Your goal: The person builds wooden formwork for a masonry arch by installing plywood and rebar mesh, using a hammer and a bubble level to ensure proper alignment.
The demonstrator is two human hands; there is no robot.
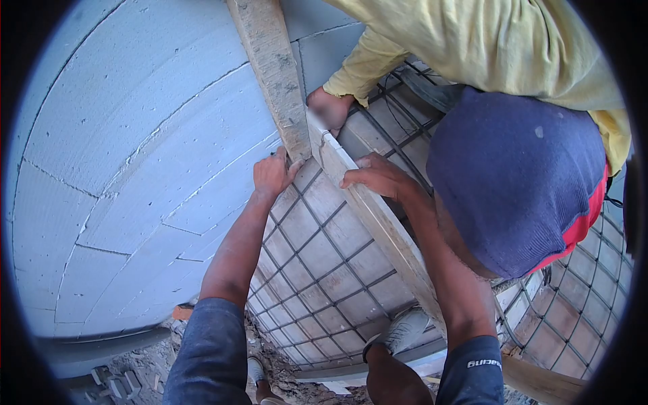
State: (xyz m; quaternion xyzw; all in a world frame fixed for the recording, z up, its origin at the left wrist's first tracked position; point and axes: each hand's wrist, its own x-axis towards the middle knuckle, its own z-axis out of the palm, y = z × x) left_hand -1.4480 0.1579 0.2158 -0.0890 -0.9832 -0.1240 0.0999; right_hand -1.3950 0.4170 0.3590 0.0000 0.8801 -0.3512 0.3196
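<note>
My left hand (273, 173) is closed round the lower end of a wooden plank (273, 74), which leans up along the pale block wall (155, 115). My right hand (379, 177) grips the top edge of a long board (378, 223) standing on edge, thumb on the near face and fingers over the far side. The board's upper end meets the plank's lower end. A co-worker's hand (331, 108) touches the board near that joint. Below both my hands lies a steel rebar mesh (324, 250) over a light surface.
The co-worker, in a yellow sleeve (466, 40) and a dark blue head covering (506, 175), leans in close on the right. More rebar mesh (587, 283) and a timber piece (540, 381) lie at the lower right. Rubble (145, 368) covers the ground at the lower left.
</note>
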